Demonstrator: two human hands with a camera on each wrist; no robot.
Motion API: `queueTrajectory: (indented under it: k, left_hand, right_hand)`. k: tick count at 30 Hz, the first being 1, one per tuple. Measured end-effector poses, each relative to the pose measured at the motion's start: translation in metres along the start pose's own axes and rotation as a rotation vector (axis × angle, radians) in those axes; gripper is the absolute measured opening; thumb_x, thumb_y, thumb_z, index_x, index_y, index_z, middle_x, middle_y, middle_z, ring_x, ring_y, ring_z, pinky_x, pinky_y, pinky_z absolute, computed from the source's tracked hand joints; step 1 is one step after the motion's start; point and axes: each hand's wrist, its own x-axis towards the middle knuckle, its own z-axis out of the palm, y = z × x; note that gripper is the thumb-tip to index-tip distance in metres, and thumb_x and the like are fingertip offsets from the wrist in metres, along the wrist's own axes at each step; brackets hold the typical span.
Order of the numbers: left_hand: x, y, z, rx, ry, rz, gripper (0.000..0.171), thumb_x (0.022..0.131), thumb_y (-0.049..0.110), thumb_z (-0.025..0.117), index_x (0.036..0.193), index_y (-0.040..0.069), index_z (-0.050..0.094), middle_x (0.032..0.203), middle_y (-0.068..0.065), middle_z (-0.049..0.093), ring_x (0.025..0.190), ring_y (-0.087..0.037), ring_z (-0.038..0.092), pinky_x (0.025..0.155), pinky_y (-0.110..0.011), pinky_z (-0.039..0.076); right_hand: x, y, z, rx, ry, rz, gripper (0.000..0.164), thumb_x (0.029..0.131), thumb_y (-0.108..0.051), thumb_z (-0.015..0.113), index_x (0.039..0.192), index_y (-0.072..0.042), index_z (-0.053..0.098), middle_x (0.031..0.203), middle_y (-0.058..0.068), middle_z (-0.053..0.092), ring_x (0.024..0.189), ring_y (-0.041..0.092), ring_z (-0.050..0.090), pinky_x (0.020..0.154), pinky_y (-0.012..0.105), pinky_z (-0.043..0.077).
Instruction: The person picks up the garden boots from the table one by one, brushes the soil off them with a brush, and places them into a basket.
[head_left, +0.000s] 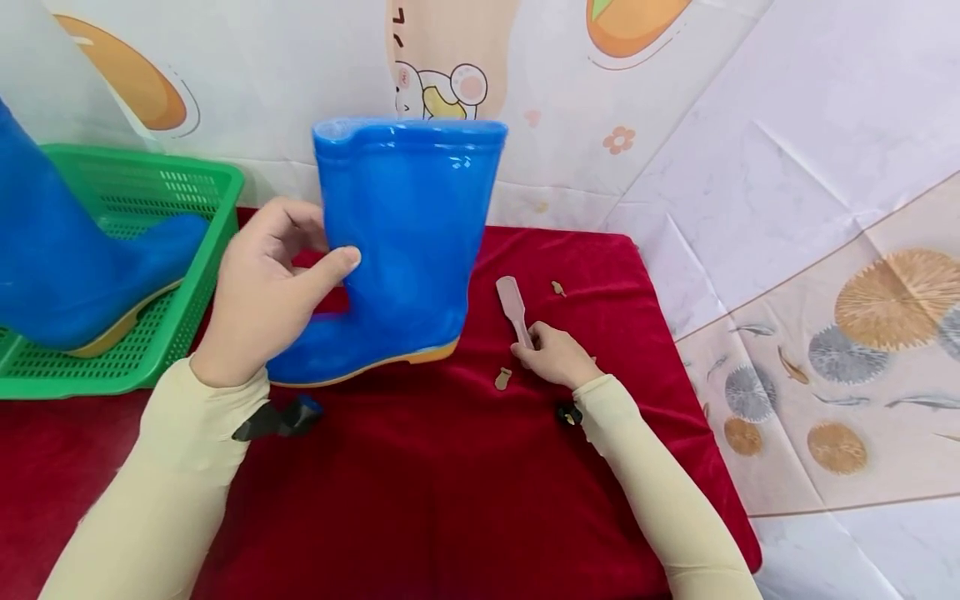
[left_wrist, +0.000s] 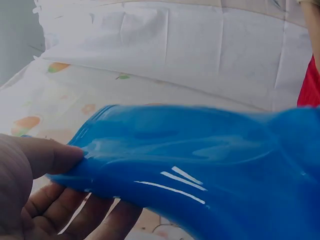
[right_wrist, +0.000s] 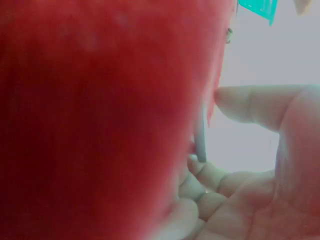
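My left hand [head_left: 262, 292] grips the shaft of a blue rain boot [head_left: 408, 217], thumb on the near side. The boot is upright, its opening at the top and its toe to the left; its sole edge is yellow-orange. In the left wrist view the thumb and fingers [left_wrist: 55, 160] pinch the shiny blue boot [left_wrist: 190, 160]. Over the right part of the table my right hand [head_left: 555, 354] holds the narrow handle of a flat pink spatula [head_left: 512, 298] with a broad head pointing away. Its handle [right_wrist: 200, 137] shows between thumb and fingers in the right wrist view.
A green plastic basket [head_left: 213, 242] at the left contains a second blue boot [head_left: 67, 258]. Small brown pieces [head_left: 503, 379] lie on the red cloth [head_left: 427, 475] near my right hand. A white patterned sheet [head_left: 555, 133] hangs behind the table.
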Motion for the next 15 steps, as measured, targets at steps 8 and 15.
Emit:
queueTrajectory:
  k: [8, 15]
  left_hand:
    - [0.004, 0.001, -0.019, 0.012, 0.135, 0.028, 0.025, 0.092, 0.012, 0.078, 0.114, 0.012, 0.066, 0.104, 0.002, 0.07, 0.094, -0.015, 0.066, 0.078, -0.019, 0.057]
    - [0.011, -0.003, -0.042, -0.007, 0.26, 0.088, 0.021, 0.091, 0.01, 0.077, 0.11, 0.009, 0.068, 0.097, 0.0, 0.068, 0.083, -0.013, 0.068, 0.074, -0.018, 0.057]
  right_hand:
    - [-0.002, 0.004, -0.018, -0.088, 0.053, 0.003, 0.033, 0.1, -0.045, 0.059, 0.098, -0.012, 0.064, 0.079, 0.0, 0.066, 0.073, 0.019, 0.057, 0.069, 0.034, 0.047]
    - [-0.01, -0.004, -0.037, -0.027, 0.153, -0.063, 0.032, 0.101, -0.045, 0.058, 0.101, -0.014, 0.068, 0.081, 0.001, 0.067, 0.07, 0.021, 0.057, 0.068, 0.037, 0.048]
